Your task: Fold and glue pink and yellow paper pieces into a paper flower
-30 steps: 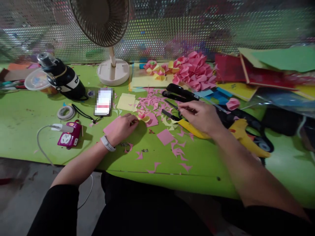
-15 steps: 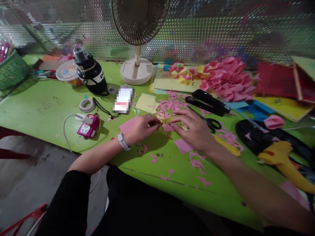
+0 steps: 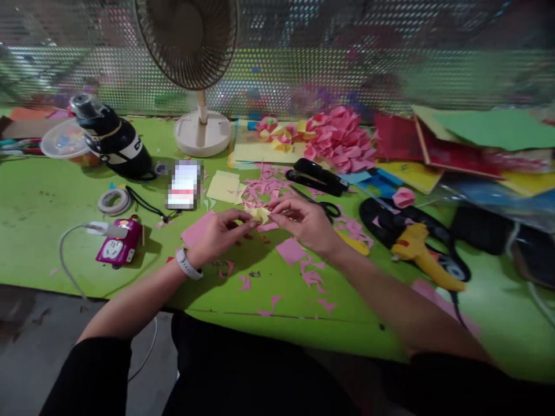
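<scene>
Between my two hands is a small folded piece of yellow paper (image 3: 259, 215). My left hand (image 3: 223, 234), with a pale band on the wrist, pinches its left side. The fingers of my right hand (image 3: 303, 222) are closed on its right side. Beneath and around the hands lie pink paper squares (image 3: 291, 251) and many pink scraps (image 3: 264, 186). A stack of yellow paper squares (image 3: 224, 186) sits just behind my left hand. Scissors (image 3: 327, 208) with black handles lie behind my right hand, partly covered by it.
Behind stand a fan (image 3: 202, 130) and a black bottle (image 3: 117, 141). Left are a phone (image 3: 184, 185), a tape roll (image 3: 114, 201) and a purple power adapter (image 3: 119, 242). Right are a stapler (image 3: 318, 176), a pile of pink folded paper (image 3: 340, 138) and a yellow glue gun (image 3: 427, 257).
The view has swung to the right, so everything on the table sits further left. My hands stay together at the yellow paper, and more of it shows between the fingers.
</scene>
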Available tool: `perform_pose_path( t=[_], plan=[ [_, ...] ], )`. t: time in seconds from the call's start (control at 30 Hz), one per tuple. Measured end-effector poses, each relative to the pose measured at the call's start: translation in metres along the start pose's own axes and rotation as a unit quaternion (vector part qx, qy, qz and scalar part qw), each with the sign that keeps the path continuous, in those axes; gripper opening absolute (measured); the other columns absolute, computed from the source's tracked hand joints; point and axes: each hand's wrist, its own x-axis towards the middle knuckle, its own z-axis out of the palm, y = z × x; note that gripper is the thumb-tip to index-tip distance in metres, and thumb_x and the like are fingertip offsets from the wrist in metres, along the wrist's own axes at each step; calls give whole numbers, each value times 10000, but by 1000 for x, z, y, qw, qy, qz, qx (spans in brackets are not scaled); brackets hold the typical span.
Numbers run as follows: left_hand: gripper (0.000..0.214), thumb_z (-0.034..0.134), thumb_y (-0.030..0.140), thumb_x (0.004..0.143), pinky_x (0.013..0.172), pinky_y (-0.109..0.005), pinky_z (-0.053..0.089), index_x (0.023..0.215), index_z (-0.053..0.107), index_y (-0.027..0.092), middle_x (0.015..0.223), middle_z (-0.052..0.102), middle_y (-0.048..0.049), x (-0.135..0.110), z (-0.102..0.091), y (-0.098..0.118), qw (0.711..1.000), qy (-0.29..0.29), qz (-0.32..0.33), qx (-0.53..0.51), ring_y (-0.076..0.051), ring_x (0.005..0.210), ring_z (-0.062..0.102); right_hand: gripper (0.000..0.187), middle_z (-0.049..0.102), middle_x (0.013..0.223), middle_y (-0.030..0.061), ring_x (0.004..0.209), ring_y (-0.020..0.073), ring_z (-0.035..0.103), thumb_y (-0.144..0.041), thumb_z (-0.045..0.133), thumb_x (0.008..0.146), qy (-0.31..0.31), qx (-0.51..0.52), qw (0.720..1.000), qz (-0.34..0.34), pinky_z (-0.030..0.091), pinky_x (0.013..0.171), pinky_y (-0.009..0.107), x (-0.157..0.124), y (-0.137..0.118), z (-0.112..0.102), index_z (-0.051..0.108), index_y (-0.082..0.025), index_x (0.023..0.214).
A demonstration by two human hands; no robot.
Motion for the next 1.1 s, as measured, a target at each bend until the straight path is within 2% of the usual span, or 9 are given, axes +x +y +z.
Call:
perform_pose_path(
  t=[0.1, 0.23, 0.33, 0.43, 0.53, 0.67, 0.8, 0.9, 1.1],
  plan=[
    [406, 763, 480, 789, 508, -181, 530, 1007, 661, 154, 813, 751, -56, 1, -1, -1, 998, -6, -41, -40, -168, 754, 744, 196, 714, 1060, 62, 916, 197, 678, -422, 707, 854, -6, 40, 999, 30, 610, 778, 367, 1, -1, 1, 672, -232, 820],
    [374, 775, 464, 782, 580, -206, 581, 940, 680, 139, 868, 759, -70, 5, -5, 1, 999, 25, -18, -45, -160, 772, 747, 172, 726, 998, 63, 844, 192, 678, -402, 699, 857, -6, 34, 998, 46, 604, 746, 373, 6, -6, -17, 691, -232, 883],
    [330, 786, 425, 780, 665, -242, 617, 910, 687, 139, 887, 763, -73, 8, -8, 4, 997, 55, -8, -57, -154, 798, 744, 132, 734, 945, 53, 848, 197, 677, -347, 718, 837, 95, -12, 995, 31, 586, 803, 389, 13, -7, -52, 703, -245, 920],
    [272, 787, 388, 791, 680, -241, 617, 881, 693, 149, 850, 764, -59, 9, -10, 5, 995, 74, -9, -62, -133, 767, 733, 90, 723, 856, 48, 794, 178, 662, -264, 735, 786, 193, -31, 980, 25, 556, 819, 359, 18, -5, -90, 700, -213, 851],
    [246, 787, 380, 794, 695, -244, 619, 865, 702, 160, 842, 765, -49, 10, -11, 3, 995, 88, -3, -52, -115, 730, 719, 81, 706, 813, 46, 724, 147, 629, -210, 723, 755, 224, -44, 973, 41, 528, 746, 312, 16, -1, -119, 693, -182, 824],
    [258, 793, 397, 786, 695, -256, 627, 875, 718, 167, 850, 770, -51, 11, -12, -1, 994, 94, 8, -49, -122, 725, 724, 160, 723, 854, 67, 746, 169, 634, -301, 711, 785, 160, -187, 966, 75, 495, 748, 333, 9, 2, -137, 712, -173, 880],
    [252, 818, 384, 761, 674, -246, 626, 858, 737, 166, 812, 769, -45, 13, -12, -3, 992, 107, 17, -70, -119, 687, 720, 214, 744, 907, 70, 802, 233, 661, -400, 674, 816, 52, -360, 922, 136, 469, 738, 361, 9, 2, -137, 719, -213, 911],
    [212, 817, 351, 771, 680, -235, 625, 861, 745, 173, 812, 769, -38, 13, -14, -3, 991, 108, 17, -80, -112, 694, 720, 183, 748, 918, 64, 824, 266, 680, -394, 642, 828, -12, -405, 901, 154, 465, 688, 361, 14, 7, -131, 712, -247, 911],
    [167, 783, 317, 817, 707, -242, 635, 925, 757, 192, 886, 776, -42, 11, -16, -3, 990, 102, 15, -97, -121, 770, 738, 210, 745, 930, 72, 834, 268, 676, -371, 591, 856, -36, -472, 867, 153, 451, 670, 353, 22, 25, -129, 712, -229, 952]
  ],
)
